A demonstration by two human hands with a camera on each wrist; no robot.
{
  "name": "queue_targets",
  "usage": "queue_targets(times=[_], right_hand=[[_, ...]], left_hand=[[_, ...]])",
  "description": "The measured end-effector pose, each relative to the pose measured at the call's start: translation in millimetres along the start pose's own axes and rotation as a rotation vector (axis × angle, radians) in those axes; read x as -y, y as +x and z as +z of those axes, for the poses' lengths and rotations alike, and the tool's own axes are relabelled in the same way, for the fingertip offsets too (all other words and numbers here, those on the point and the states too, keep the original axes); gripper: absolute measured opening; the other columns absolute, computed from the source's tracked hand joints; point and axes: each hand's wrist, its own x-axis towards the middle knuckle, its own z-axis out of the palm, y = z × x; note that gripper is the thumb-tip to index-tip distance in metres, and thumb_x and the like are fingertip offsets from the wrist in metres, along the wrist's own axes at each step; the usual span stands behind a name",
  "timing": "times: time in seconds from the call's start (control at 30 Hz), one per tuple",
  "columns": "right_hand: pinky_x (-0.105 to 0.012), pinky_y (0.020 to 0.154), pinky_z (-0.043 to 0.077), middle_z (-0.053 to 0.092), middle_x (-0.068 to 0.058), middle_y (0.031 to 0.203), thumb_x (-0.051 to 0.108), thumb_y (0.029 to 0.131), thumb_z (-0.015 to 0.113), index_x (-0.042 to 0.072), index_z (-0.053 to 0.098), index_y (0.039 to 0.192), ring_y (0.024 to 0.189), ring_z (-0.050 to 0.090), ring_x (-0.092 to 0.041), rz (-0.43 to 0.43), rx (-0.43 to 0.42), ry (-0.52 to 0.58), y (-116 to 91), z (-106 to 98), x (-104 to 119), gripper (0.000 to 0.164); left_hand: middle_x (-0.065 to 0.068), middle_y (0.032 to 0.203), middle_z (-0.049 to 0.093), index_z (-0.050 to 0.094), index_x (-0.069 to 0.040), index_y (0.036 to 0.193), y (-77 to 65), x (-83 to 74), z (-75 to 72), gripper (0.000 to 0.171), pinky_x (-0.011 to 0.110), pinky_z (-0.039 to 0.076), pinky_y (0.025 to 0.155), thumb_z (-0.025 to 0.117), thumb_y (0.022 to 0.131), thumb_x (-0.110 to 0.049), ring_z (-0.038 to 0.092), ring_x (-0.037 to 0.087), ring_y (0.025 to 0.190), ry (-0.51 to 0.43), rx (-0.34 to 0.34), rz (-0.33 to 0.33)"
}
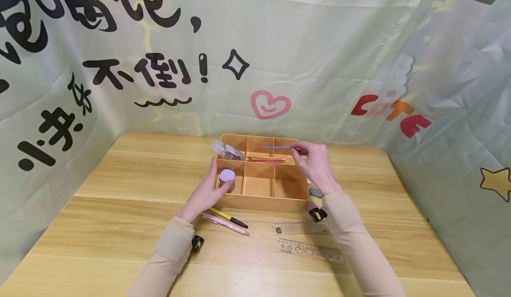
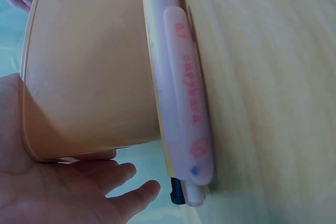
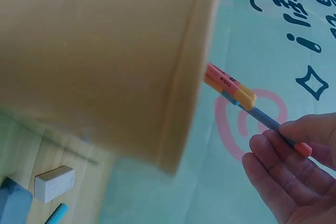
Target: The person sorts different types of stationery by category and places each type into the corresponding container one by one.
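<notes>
A tan divided organizer box (image 1: 261, 204) stands on the table between the hands. My left hand (image 1: 205, 193) grips its left wall, thumb over the rim and fingers outside. That thumb overlaps a small container with a purple lid (image 1: 227, 175) in the front left compartment. Over the back right of the box, my right hand (image 1: 315, 162) pinches a slim purple-blue pencil (image 1: 276, 147); its red end (image 3: 303, 149) pokes out past the fingers in the right wrist view. Below this pencil, red and yellow pencils (image 1: 267, 160) lie across the box. A clear packet (image 1: 227, 150) leans in the back left compartment.
In front of the box lie a yellow pen (image 1: 223, 213), a pink pen (image 1: 225, 224) and two clear rulers (image 1: 309, 250). Right of the box sit a grey-blue block (image 1: 315, 193) and a white eraser (image 3: 54, 184). A printed curtain (image 1: 319, 66) hangs behind the table.
</notes>
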Motion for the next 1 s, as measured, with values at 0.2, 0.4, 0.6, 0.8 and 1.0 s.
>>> queue_targets(times=[0.2, 0.4, 0.6, 0.8, 1.0], right_hand=[[-0.046, 0.071, 0.059, 0.079, -0.015, 0.086, 0.005, 0.09, 0.07, -0.001, 0.079, 0.098, 0.076, 0.077, -0.028, -0.01, 0.05, -0.028, 4.0, 5.8, 3.9, 0.014], [-0.044, 0.067, 0.058, 0.08, -0.013, 0.087, 0.008, 0.091, 0.069, 0.001, 0.08, 0.1, 0.074, 0.075, -0.027, -0.023, 0.088, -0.077, 6.5, 12.4, 3.8, 0.016], [-0.026, 0.049, 0.036, 0.078, -0.012, 0.082, 0.007, 0.092, 0.065, 0.003, 0.08, 0.102, 0.051, 0.054, -0.016, -0.017, 0.152, -0.097, 8.7, 16.5, 3.4, 0.018], [-0.024, 0.047, 0.028, 0.077, -0.011, 0.079, 0.006, 0.092, 0.063, 0.004, 0.081, 0.101, 0.049, 0.043, -0.013, -0.011, 0.201, -0.116, 10.8, 21.1, 4.0, 0.02], [-0.027, 0.049, 0.032, 0.079, -0.014, 0.086, 0.006, 0.092, 0.062, 0.002, 0.08, 0.104, 0.055, 0.051, -0.019, 0.002, 0.229, -0.127, 11.6, 25.9, 4.1, 0.022]], left_hand=[[0.022, 0.169, -0.005, -0.01, -0.002, 0.16, -0.5, 0.4, -0.2, 0.099, 0.054, 0.015, 0.127, 0.058, 0.101, -0.041, 0.01, 0.039, 0.156, -0.004, -0.001, 0.003], [0.021, 0.169, -0.006, -0.01, -0.002, 0.16, -0.3, 0.4, -0.2, 0.099, 0.054, 0.014, 0.127, 0.058, 0.1, -0.042, 0.01, 0.04, 0.156, -0.003, 0.005, -0.001], [0.019, 0.169, -0.007, -0.01, -0.002, 0.16, -0.2, -0.4, -0.4, 0.1, 0.054, 0.014, 0.127, 0.058, 0.1, -0.043, 0.009, 0.04, 0.156, -0.007, 0.008, -0.006], [0.022, 0.169, -0.005, -0.01, -0.002, 0.16, -1.0, -0.9, -1.0, 0.099, 0.055, 0.014, 0.127, 0.058, 0.101, -0.042, 0.01, 0.04, 0.156, -0.003, -0.002, 0.004], [0.023, 0.169, -0.005, -0.012, -0.004, 0.16, -0.9, -0.8, -0.4, 0.099, 0.055, 0.014, 0.127, 0.058, 0.101, -0.042, 0.009, 0.04, 0.156, -0.001, 0.005, -0.004]])
